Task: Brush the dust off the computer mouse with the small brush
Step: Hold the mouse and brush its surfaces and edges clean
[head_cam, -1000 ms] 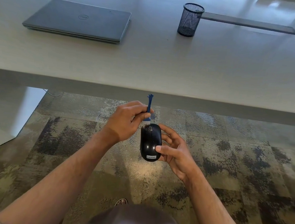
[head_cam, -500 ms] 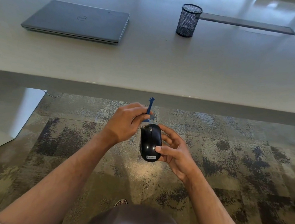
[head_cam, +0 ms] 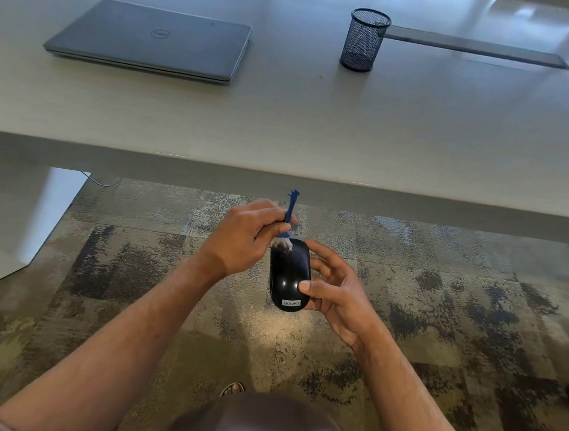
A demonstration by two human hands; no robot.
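A glossy black computer mouse (head_cam: 288,277) with a small white label at its near end is held in the air below the table's front edge. My right hand (head_cam: 335,288) grips it from the right, thumb on its top and fingers curled round its side. My left hand (head_cam: 243,235) pinches a small blue brush (head_cam: 290,209) upright, handle pointing up. The brush's pale bristles touch the far left part of the mouse's top.
A wide grey table (head_cam: 318,122) spans the upper half of the view. On it lie a shut grey laptop (head_cam: 150,38) at the left and a black mesh pen cup (head_cam: 364,40) at the middle back. Patterned carpet (head_cam: 458,299) lies below my hands.
The brush has shifted slightly left and down, its bristles now showing on the mouse's far end. The mouse and my right hand have hardly moved.
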